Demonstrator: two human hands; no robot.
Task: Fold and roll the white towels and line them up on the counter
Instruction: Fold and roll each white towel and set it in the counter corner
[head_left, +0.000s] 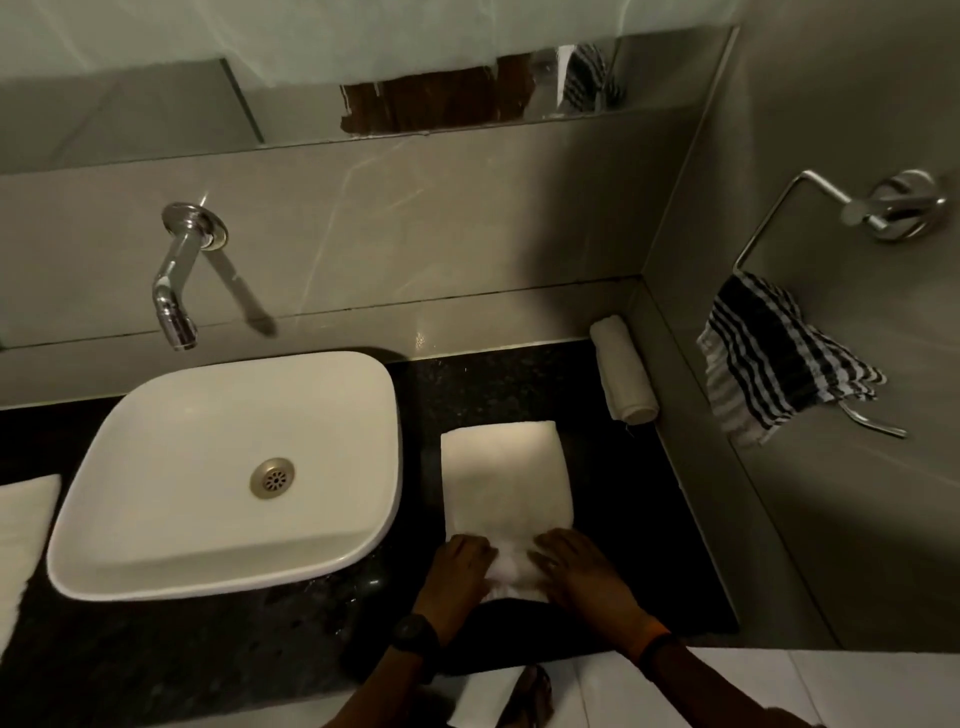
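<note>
The towel (506, 480) lies folded into a long flat strip on the black counter (660, 525), just right of the sink (228, 467), with its near end at the counter's front edge. Both hands sit on that near end: the left hand (460, 569) on the corner nearer the sink, the right hand (582, 571) on the corner away from it. The fingers of each look curled and close together, bunching the cloth between them where a first turn of a roll seems to be forming; whether the thumbs are tucked under the edge cannot be told. The towel looks soft, light and thick, with no stiffness of its own, so it will probably sag or skew if one side is pushed harder than the other. The best hold is likely at the two near corners, pressing down evenly and rolling away from the body, keeping the roll tight so it does not spring loose. One finished roll (623, 376) already lies beyond and to the right of the sink, against the side wall. More white cloth (23, 525) lies left of the sink.
</note>
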